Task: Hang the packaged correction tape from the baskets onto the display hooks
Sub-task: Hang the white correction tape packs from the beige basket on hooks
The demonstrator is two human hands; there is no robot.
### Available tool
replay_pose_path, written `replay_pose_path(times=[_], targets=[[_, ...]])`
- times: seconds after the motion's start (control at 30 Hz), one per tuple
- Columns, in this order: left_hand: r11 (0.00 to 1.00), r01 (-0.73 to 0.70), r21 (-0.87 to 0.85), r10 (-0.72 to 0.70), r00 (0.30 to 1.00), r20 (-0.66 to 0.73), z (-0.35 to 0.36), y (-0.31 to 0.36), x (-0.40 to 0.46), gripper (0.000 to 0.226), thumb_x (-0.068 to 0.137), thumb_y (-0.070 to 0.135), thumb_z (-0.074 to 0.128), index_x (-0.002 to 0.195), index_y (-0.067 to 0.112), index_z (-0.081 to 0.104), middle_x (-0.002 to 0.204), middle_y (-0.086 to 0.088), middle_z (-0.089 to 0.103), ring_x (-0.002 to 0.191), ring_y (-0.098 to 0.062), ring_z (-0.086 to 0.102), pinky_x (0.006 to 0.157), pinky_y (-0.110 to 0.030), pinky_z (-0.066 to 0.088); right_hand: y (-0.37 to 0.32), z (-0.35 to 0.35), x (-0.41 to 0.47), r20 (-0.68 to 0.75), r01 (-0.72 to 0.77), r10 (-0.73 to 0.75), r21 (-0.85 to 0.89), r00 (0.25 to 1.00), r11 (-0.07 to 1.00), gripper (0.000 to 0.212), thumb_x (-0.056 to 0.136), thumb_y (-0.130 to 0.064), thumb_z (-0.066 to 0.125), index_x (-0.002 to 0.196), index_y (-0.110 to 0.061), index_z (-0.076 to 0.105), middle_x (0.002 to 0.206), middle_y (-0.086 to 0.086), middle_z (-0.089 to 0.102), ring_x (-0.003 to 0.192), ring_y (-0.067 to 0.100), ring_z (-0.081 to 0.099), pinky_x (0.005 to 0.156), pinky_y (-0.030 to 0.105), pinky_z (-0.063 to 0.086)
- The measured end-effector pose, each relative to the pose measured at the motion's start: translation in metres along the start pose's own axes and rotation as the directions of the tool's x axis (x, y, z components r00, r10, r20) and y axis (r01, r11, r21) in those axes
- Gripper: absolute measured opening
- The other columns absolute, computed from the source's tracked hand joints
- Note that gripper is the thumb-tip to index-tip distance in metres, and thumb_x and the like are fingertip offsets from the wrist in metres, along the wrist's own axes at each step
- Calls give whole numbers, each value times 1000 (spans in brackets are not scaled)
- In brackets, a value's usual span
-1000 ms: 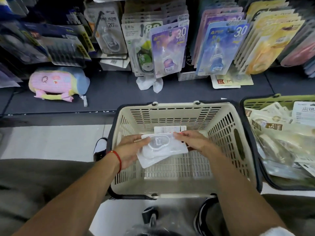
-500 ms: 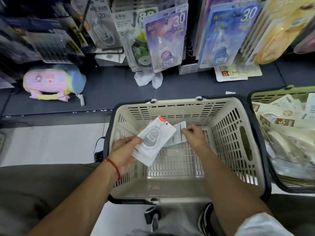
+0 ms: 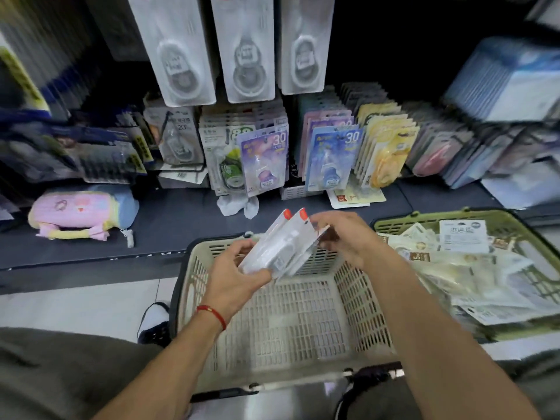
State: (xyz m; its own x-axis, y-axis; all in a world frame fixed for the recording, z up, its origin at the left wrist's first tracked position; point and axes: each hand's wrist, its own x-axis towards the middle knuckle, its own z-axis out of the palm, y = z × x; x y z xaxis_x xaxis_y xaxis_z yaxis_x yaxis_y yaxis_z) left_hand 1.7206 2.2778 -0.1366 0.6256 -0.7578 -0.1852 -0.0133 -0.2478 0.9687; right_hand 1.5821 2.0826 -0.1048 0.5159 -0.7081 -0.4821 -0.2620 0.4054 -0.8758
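Two flat correction tape packets [image 3: 283,247], clear plastic blisters on white card with orange top corners, are gripped at the lower end by the left hand [image 3: 233,275] and pinched at the upper edge by the right hand [image 3: 348,237], above the far rim of the slotted beige plastic basket [image 3: 303,322].

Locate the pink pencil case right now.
In the head view the pink pencil case lies at the left on the dark bottom shelf, below the hanging packs and left of the beige basket.
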Motion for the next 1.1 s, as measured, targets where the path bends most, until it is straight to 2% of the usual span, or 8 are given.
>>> replay_pose_path(times=[0.13,0.23,0.33,0.53,0.63,0.77,0.87,1.1], targets=[[980,53,-193,-50,999,18,-2,14,-3,51,61,8,71,110,21,75,119,-9,73,93,-23,75,61,-44,65,-36,-18,-17,166,5,-39,196,985,981,11,92,-13,77,92,-2,78,99,16,76,79,22,75,70,29,63],[942,96,-320,-74,994,80,-2,23,-2,50,66,7,68,115,14,73,117,-16,75,95,-44,74,73,-55,65,-53,-23,-27,184,108,-104,-14,977,994,20,90,-1,77,109,6,75,99,14,78,76,17,75,70,24,63],[881,146,-450,-71,981,180,0,38,2,47,70,4,66,116,6,71,110,-20,76,88,-33,74,77,-46,60,-75,-23,-31,42,265,-268,-352,962,898,26,87,-19,86,102,-1,76,71,5,71,54,12,59,49,24,48],[809,284,-515,-66,914,401,0,99,28,66,76,10,74,138,-6,54,123,-25,65,108,-35,63,91,-46,52,-121,-17,-37,51,467,-508,-481,860,742,26,83,-37,89,90,-15,76,89,11,78,74,31,68,68,45,54],[896,211,-389,-5,883,469,-3,136,40,67,88,25,82,145,6,54,133,-20,69,113,-32,68,93,-43,56,-130,-7,-36,53,526,-576,-483,816,700,24,85,-37,87,93,-18,75,91,6,79,88,32,74,84,55,59],[946,98,-309,4,950,313,-8,170,57,73,78,23,88,139,4,54,127,-22,72,114,-38,71,94,-47,59,-144,7,-36,-97,566,-648,-401,755,720,42,88,-45,82,121,-26,64,109,-9,71,98,15,70,90,47,60],[952,-4,-307,66,979,193,-13,191,71,74,70,30,89,132,6,57,118,-16,77,109,-34,75,85,-41,63,-146,19,-43,-117,536,-580,-269,806,800,66,80,-64,80,131,-28,58,112,-11,71,102,7,71,92,40,60],[913,-173,-369,212,975,68,-14,195,88,77,63,48,89,126,11,65,107,-7,81,97,-25,79,74,-31,63,-145,37,-43,-8,607,-611,-105,791,787,32,94,-42,78,122,-32,68,113,-10,79,104,11,76,94,46,61]])
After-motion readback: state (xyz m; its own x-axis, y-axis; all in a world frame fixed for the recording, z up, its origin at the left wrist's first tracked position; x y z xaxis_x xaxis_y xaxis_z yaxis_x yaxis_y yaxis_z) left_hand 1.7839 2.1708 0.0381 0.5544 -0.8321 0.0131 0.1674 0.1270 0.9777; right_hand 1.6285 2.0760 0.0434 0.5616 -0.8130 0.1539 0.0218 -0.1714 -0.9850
